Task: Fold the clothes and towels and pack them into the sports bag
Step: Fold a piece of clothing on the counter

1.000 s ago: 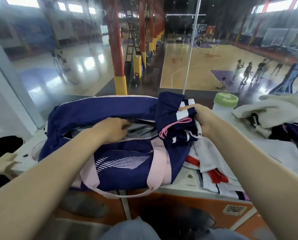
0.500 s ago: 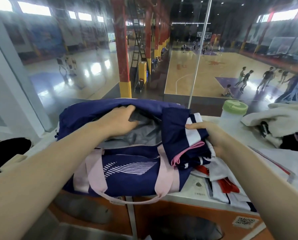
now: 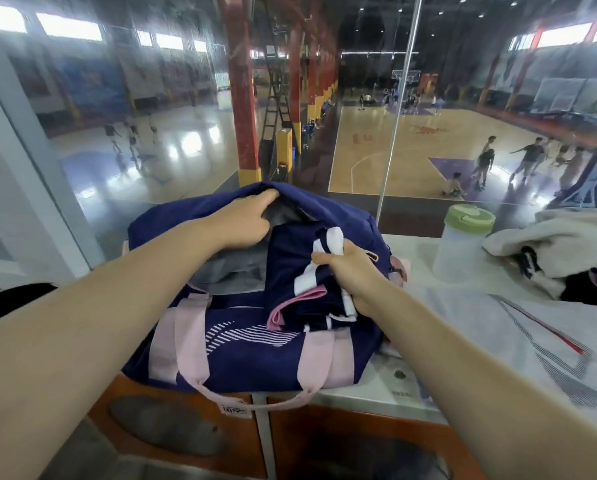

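Note:
A navy sports bag (image 3: 248,362) with pale pink straps sits on the white counter in front of me, its grey-lined mouth open. My left hand (image 3: 247,220) grips the far upper flap of the bag and holds it lifted. My right hand (image 3: 350,275) is shut on a folded navy garment (image 3: 297,282) with white and pink trim, held at the right side of the bag's opening, partly over the near rim.
A white garment with dark and red stripes (image 3: 519,344) lies on the counter (image 3: 415,258) to the right. Behind it stand a clear bottle with a green lid (image 3: 463,240) and a heap of cream towel and dark clothes (image 3: 564,251). A glass wall rises right behind the counter.
My left hand raised the bag's far flap higher, widening the mouth. My right hand carried the folded navy garment leftwards from the bag's right end to over the opening.

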`<action>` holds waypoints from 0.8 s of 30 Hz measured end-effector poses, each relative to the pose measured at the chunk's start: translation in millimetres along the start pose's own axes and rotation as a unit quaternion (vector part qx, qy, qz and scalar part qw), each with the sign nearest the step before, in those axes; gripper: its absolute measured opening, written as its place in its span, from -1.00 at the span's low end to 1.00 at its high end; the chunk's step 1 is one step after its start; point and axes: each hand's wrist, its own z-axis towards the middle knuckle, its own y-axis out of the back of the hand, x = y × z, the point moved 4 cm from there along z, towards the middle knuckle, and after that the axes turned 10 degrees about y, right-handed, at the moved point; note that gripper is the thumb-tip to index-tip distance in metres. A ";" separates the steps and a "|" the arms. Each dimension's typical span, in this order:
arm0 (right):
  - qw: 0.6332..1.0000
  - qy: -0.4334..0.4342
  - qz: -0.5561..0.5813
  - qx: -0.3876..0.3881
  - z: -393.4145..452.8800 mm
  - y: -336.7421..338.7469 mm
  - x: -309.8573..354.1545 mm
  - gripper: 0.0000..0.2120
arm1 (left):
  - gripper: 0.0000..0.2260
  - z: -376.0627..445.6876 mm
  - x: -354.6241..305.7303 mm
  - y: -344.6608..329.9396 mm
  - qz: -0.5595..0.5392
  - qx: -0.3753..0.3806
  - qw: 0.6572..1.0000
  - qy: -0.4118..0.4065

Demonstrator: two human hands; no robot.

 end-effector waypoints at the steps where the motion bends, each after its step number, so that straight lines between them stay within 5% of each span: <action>1: 1.000 0.003 -0.014 -0.022 5.6 0.7 -5.6 -0.85 | -0.48 -3.6 3.4 -3.0 -0.006 -0.011 1.000 -0.005; 4: 0.998 -0.003 -0.030 -0.055 15.2 5.8 -18.0 -0.59 | -0.69 -17.2 17.3 -24.3 0.056 -0.022 0.998 0.014; 6: 0.998 -0.005 -0.028 -0.061 18.0 8.9 -21.0 -0.52 | -0.67 -31.2 21.1 -48.6 0.135 0.045 0.989 0.044; 12: 0.997 -0.013 -0.029 -0.071 28.4 13.7 -23.3 -0.66 | -0.67 -84.2 18.4 -89.2 0.145 0.137 0.980 0.000; 17: 0.994 -0.049 -0.001 -0.102 34.6 8.3 -25.0 -0.76 | -0.37 -134.4 18.0 -98.4 0.178 0.030 0.980 -0.088; 24: 0.991 -0.075 0.023 -0.109 33.4 -6.4 -31.0 -0.73 | -0.45 -152.5 14.5 -87.0 0.093 -0.008 0.990 -0.109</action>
